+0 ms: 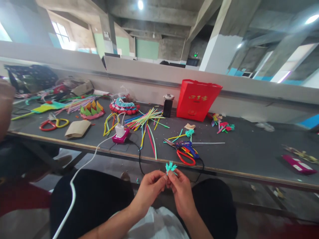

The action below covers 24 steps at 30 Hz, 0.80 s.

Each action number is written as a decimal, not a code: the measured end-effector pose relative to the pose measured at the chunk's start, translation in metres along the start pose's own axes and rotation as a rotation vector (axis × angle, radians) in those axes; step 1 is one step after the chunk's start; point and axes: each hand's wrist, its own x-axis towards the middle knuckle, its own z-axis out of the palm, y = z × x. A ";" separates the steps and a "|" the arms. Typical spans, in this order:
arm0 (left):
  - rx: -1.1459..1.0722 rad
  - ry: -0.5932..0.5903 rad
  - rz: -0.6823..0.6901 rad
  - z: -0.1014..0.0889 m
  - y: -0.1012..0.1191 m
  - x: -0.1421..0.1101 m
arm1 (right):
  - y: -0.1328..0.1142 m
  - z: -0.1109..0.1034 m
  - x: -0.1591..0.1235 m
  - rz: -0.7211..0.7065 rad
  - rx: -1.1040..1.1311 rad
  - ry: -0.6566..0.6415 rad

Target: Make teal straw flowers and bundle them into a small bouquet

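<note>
Above my lap, just off the table's front edge, a turquoise pipe-cleaner flower is pinched between my two hands. My left hand closes on its base, thumb and fingertips together. My right hand grips it from the other side, the thumb against the petals. The flower's underside is hidden by my fingers. On the table ahead lie red-handled scissors and a blue glue gun, partly overlapping. Behind them is another turquoise flower piece with yellow and green stems.
Loose coloured pipe cleaners spread across the dark table. A purple power strip carries a white plug and a trailing cable. Farther back stand a dark bottle and a red bag. At left, another person's arm shows.
</note>
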 end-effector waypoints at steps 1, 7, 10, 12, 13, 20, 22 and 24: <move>-0.007 0.002 0.005 0.000 0.000 0.000 | 0.000 0.000 -0.001 0.000 -0.001 -0.003; -0.116 -0.049 -0.047 -0.007 0.001 0.002 | 0.000 -0.001 -0.006 0.006 -0.027 -0.150; -0.142 -0.072 -0.065 -0.011 0.005 0.002 | -0.003 -0.003 -0.009 0.034 0.009 -0.079; -0.149 -0.085 -0.086 -0.012 0.008 0.001 | -0.005 -0.005 -0.010 0.040 0.048 -0.025; -0.157 -0.093 -0.096 -0.012 0.010 0.000 | -0.006 -0.006 -0.010 0.034 0.072 -0.014; -0.240 -0.098 -0.158 -0.010 0.013 -0.001 | -0.009 -0.008 -0.013 -0.015 0.090 -0.073; -0.259 -0.097 -0.165 -0.011 0.011 0.000 | -0.007 -0.007 -0.014 -0.034 0.068 -0.087; -0.270 -0.097 -0.170 -0.012 0.010 0.001 | -0.004 -0.007 -0.016 -0.059 0.048 -0.073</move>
